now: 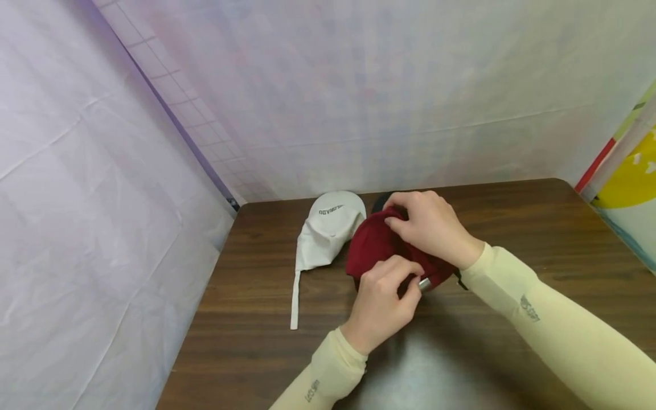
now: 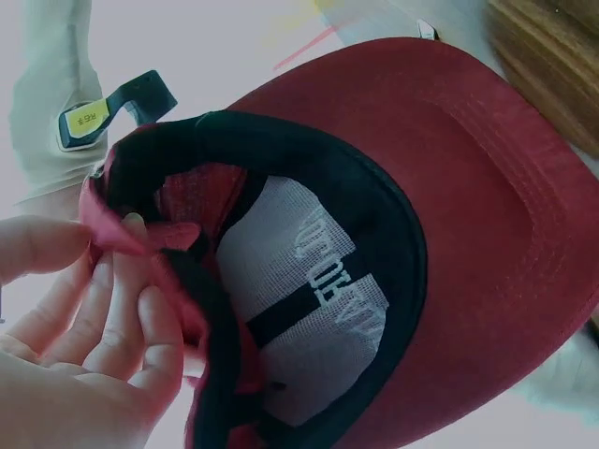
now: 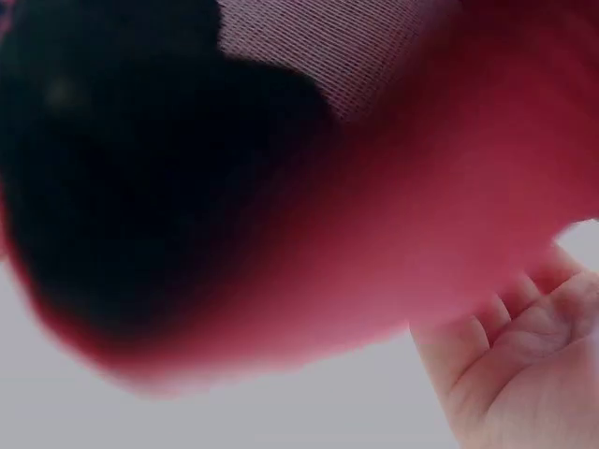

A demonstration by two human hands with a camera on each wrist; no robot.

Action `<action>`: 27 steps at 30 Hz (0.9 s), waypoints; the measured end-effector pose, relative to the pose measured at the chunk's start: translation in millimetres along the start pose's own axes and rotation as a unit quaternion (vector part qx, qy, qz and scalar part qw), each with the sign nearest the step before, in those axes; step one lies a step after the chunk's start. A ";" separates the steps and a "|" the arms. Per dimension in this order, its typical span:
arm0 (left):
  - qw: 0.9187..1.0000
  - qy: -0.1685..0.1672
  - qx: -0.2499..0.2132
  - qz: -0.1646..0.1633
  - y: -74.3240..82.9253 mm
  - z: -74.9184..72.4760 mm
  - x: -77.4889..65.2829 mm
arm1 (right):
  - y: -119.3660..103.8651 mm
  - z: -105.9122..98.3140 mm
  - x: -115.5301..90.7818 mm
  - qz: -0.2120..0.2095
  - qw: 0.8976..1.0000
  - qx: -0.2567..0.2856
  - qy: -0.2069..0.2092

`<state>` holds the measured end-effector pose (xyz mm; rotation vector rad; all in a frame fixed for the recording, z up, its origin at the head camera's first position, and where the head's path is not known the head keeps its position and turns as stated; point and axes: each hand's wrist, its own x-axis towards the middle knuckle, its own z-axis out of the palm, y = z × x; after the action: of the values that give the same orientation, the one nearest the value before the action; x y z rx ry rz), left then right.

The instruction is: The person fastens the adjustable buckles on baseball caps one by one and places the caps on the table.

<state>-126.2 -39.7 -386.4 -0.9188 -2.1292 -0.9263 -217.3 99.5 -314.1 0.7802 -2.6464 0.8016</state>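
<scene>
A dark red baseball cap (image 1: 374, 242) is between my two hands above the table. My left hand (image 1: 385, 296) pinches the back edge of the cap, beside a small silver buckle (image 1: 424, 284). My right hand (image 1: 431, 223) grips the cap's crown, with thumb and fingers bent over the fabric. In the left wrist view, the cap's open underside shows a black sweatband (image 2: 281, 140), white mesh lining (image 2: 299, 271) and a wide red brim (image 2: 496, 234). Red cloth fills most of the right wrist view, hiding the fingertips.
On the brown wooden table (image 1: 246, 296), a white cap (image 1: 333, 228) with dark lettering lies left of the red one, its strap (image 1: 295, 302) trailing forward. A black object (image 1: 381, 202) is partly hidden behind the red cap. White sheets (image 1: 410, 102) hang behind and at left.
</scene>
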 end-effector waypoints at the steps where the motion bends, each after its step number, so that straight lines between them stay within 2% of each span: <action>1: 1.000 0.001 -0.001 0.001 0.2 0.2 -0.2 | 0.1 -1.5 -0.4 -0.002 1.000 0.001 0.001; 7: 1.000 0.018 -0.005 0.014 3.5 -2.0 0.9 | -1.1 -18.1 -1.5 -0.022 0.999 0.007 0.026; 13: 0.997 0.057 -0.014 0.049 10.2 -6.8 3.3 | -0.1 -40.8 0.1 -0.038 0.996 0.009 0.081; 17: 0.996 0.064 -0.015 0.060 12.4 -9.6 3.6 | 4.2 -56.6 2.9 -0.034 0.992 0.010 0.119; 21: 0.997 0.057 -0.013 0.054 12.3 -10.4 1.9 | 12.5 -72.4 4.2 -0.025 0.986 0.001 0.167; 27: 0.997 0.048 -0.010 0.051 9.4 -10.8 0.3 | 37.0 -85.5 9.9 -0.013 0.969 -0.021 0.247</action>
<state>-116.1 -43.4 -376.9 -0.9659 -1.9764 -0.9234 -238.2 170.7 -256.9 0.5187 -2.1965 0.8073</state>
